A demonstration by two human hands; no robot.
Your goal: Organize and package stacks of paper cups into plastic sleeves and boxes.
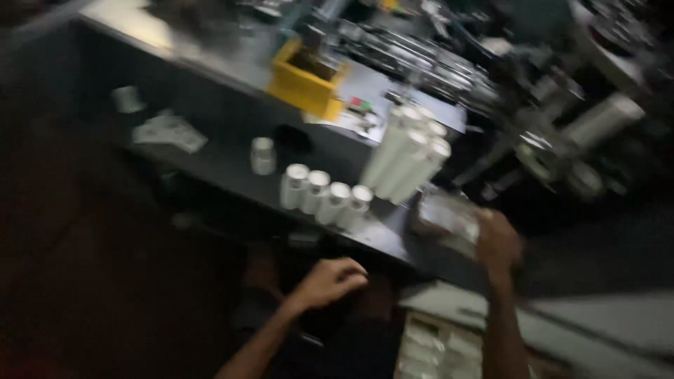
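Note:
The picture is dark and blurred. My left hand hovers below the front edge of a dark workbench, its fingers curled in with nothing visible in them. My right hand reaches up to the bench edge and touches a pale, shiny packet; whether it grips it is unclear. A row of short white cylinders stands near the bench's front edge, just above my left hand. A bundle of taller white tubes leans behind them.
A yellow bin sits at the back of the bench, beside metal machinery on the right. A single small white cylinder and crumpled paper lie further left. Pale boxes sit below, near my right arm.

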